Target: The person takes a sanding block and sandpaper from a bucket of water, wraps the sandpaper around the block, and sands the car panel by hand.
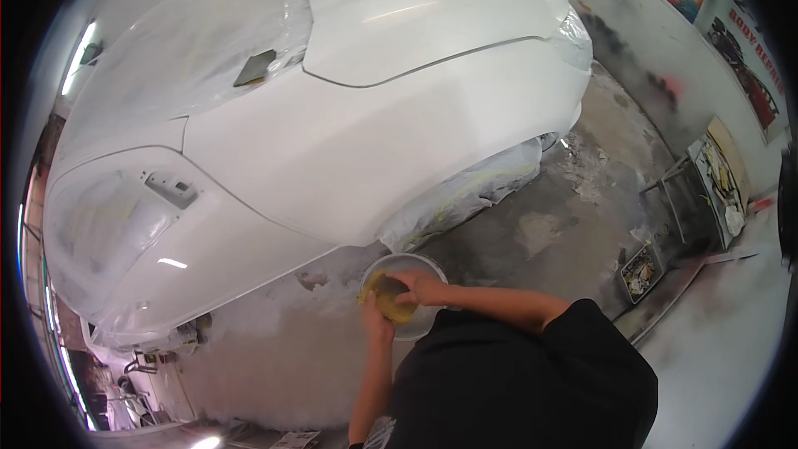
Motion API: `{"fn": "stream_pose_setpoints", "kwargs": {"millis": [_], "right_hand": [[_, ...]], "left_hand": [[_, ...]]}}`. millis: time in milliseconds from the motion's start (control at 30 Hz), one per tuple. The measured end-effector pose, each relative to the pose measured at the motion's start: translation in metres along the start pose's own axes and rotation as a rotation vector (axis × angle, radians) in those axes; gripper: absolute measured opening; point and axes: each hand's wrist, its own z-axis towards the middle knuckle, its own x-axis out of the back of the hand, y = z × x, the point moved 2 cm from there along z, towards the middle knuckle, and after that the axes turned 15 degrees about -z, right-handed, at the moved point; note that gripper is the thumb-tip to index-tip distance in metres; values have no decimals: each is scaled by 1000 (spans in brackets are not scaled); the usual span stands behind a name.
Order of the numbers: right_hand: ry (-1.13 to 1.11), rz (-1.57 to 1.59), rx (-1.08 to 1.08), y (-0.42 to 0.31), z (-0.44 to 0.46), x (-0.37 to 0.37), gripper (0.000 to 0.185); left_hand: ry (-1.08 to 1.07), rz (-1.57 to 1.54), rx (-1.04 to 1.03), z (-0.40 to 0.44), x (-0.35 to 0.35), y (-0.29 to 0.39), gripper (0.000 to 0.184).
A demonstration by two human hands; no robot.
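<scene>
In the head view, my left hand [378, 313] grips the near left edge of a yellow sponge [401, 313]. The sponge has a dark patch on its upper side; whether this is a separate sheet or wet dirt I cannot tell. My right hand [421, 288] is closed on the sponge's right side, its fingers over the dark patch. Both hands are above a round, pale bucket [426, 334], whose contents are mostly hidden. Beyond them stands a white car [332, 158] with a matt-looking body. A small dark grey pad [255, 68] lies at the base of its covered windscreen.
Plastic sheeting [208, 33] covers the windscreen, and more masks the front wheel [465, 195]. To the right are a metal stand [677, 199] with a cluttered top and a tray of scraps [640, 273]. Posters [748, 66] hang on the wall. The concrete floor [266, 349] is stained.
</scene>
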Motion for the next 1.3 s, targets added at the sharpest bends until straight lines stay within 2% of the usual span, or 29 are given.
{"fn": "stream_pose_setpoints", "kwargs": {"millis": [200, 300, 400, 633, 767, 900, 967, 1000, 1133, 1233, 1300], "right_hand": [[-3, -99, -30, -3, -4, 32, 70], [-9, -124, -41, -5, -4, 39, 68], [85, -159, 34, -3, -8, 29, 67], [54, 14, -118, -8, -14, 47, 67], [186, 61, -15, 2, -12, 42, 63], [156, 258, -195, 5, -8, 50, 50], [151, 455, -163, 20, -3, 48, 46], [34, 698, -244, 15, -4, 57, 42], [111, 524, -276, -8, -6, 81, 43], [133, 527, -210, -2, -1, 71, 36], [128, 498, -219, -4, -1, 64, 40]], "left_hand": [[-115, -15, -20, 7, -28, -3, 44], [-75, -75, 35, 9, -34, -9, 47], [-108, -68, 57, 15, -32, -13, 51], [-192, -100, 102, 6, -46, -12, 52], [-177, -83, 79, 4, -52, -9, 51], [-148, -166, 49, 5, -59, -2, 51], [-122, -173, 49, 12, -79, 5, 50], [-69, -175, 50, -1, -56, 3, 50], [4, -308, 22, -8, -61, 2, 47], [21, -344, 8, -12, -65, 2, 45], [-9, -345, 11, -12, -64, 4, 45]]}}
